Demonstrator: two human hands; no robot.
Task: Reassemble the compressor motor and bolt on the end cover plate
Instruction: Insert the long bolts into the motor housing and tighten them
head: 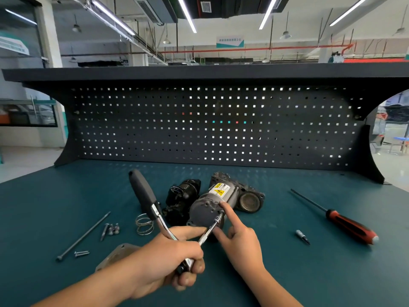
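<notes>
The grey compressor motor [218, 196] lies on the green bench with its round end cover [203, 212] facing me. My left hand [168, 258] grips the head of a ratchet wrench [143, 196], whose black handle points up and away. The ratchet's extension bar [210, 229] runs up to a socket set on a bolt at the cover's right edge. My right hand [241, 242] has its index finger stretched out onto the motor body beside the socket, while its thumb touches the extension bar. A black motor part [181, 200] lies to the left of the compressor.
A long through bolt [84, 237], short bolts [112, 229], small screws [81, 253], a coil spring [143, 224] and a flat metal plate [117, 255] lie at the left. A red-handled screwdriver [340, 218] and a small bit [302, 236] lie at the right. A pegboard [210, 125] backs the bench.
</notes>
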